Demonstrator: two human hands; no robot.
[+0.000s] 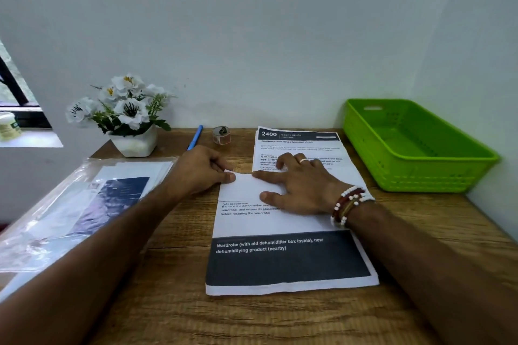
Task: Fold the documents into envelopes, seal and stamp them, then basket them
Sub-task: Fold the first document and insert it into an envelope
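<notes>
Left hand (201, 171): thumb and forefinger pinch the near-left corner of the white flap (244, 189), the other fingers curled. Right hand (302, 185): flat and spread, holding nothing, fingers pressing down on the right part of the same flap, index tip close to the left thumb. The flap is the upper part of the top document (252, 223), turned down toward the person so that its blank back shows. The document lies on the stack (283, 287) of printed sheets at the centre of the worktop (168, 302), and the next sheet's header is uncovered beyond the fold. Judgement: first fold in hand, crease not yet set. Nothing is enveloped, sealed or stamped. Green basket (414, 145) sits well apart at the right against the wall, with no envelope visible in it. A small roll (221, 135) and a blue pen (195, 137) lie near the wall, and I cannot tell whether the roll is tape or stamps. A plastic sleeve (84, 204) of papers lies at the left, contents unclear. Risks: with only a corner pinched, the flap could skew and the crease run crooked. Pressing on a loose stack could drag the sheet beneath or shift the pile. A misjudged fold depth could leave the document too large for its envelope.
</notes>
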